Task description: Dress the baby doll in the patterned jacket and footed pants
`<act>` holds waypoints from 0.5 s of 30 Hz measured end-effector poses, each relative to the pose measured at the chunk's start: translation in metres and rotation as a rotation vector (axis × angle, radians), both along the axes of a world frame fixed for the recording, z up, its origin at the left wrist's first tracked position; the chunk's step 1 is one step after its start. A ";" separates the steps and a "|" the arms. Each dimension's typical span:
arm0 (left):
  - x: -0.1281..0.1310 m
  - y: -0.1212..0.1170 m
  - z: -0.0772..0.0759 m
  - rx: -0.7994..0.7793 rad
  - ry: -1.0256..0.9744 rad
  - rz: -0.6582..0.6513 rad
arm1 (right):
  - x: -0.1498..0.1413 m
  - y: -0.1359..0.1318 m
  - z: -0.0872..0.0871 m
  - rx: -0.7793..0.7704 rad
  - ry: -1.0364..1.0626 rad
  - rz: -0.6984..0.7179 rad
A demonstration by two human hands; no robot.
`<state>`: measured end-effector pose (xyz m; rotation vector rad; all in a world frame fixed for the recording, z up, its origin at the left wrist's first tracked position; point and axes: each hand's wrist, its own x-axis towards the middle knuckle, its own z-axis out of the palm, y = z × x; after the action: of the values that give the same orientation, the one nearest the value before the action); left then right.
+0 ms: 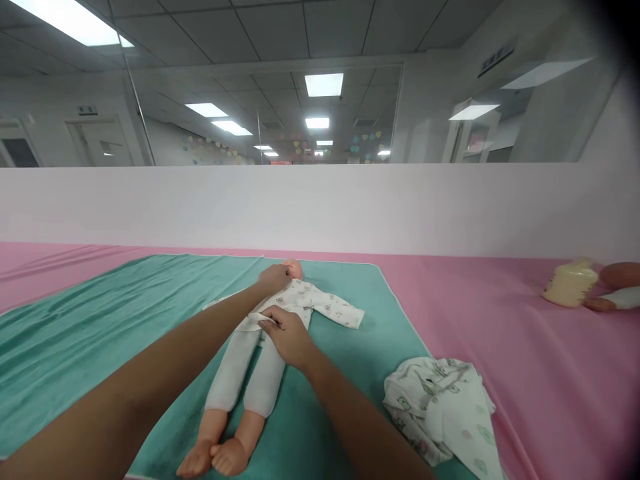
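Observation:
A baby doll (250,373) lies on its back on a teal mat (100,333), head away from me, bare feet toward me. It wears white trousers and a white printed top (325,305). My left hand (274,277) rests on the doll's upper chest beside its head, fingers curled on the top. At the doll's waist, my right hand (287,333) pinches the hem of the top.
A crumpled white printed garment (443,407) lies on the mat's right edge. The mat rests on a pink sheet (525,347). At the far right stand a cream bottle (570,283) and part of another doll (617,287). A white wall runs behind.

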<state>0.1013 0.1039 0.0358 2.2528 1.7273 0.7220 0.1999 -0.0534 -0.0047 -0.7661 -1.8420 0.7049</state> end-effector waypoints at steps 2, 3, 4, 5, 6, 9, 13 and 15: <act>0.006 -0.002 0.002 0.018 0.075 -0.042 | -0.003 -0.005 0.004 -0.025 0.037 0.073; 0.007 -0.002 0.005 0.035 0.113 -0.059 | -0.004 -0.006 0.005 -0.018 0.056 0.076; 0.008 -0.001 0.008 0.055 0.138 -0.072 | -0.004 -0.005 0.006 -0.006 0.079 0.069; 0.007 0.000 0.013 0.077 0.156 -0.076 | -0.003 -0.003 0.005 0.006 0.105 0.047; 0.006 0.003 0.018 0.101 0.167 -0.072 | -0.001 0.001 0.004 0.013 0.132 0.001; -0.001 0.011 0.028 0.157 0.173 -0.029 | 0.014 0.022 -0.007 -0.039 0.160 -0.279; -0.007 0.014 0.020 0.150 0.126 -0.011 | 0.052 0.057 -0.035 -0.218 0.011 -0.689; -0.009 0.011 0.011 0.138 0.079 -0.014 | 0.067 0.071 -0.047 -0.244 -0.010 -0.776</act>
<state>0.0919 0.1150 0.0468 2.4134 1.7445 0.7815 0.2671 0.0175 -0.0518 -1.5246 -1.3082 0.4076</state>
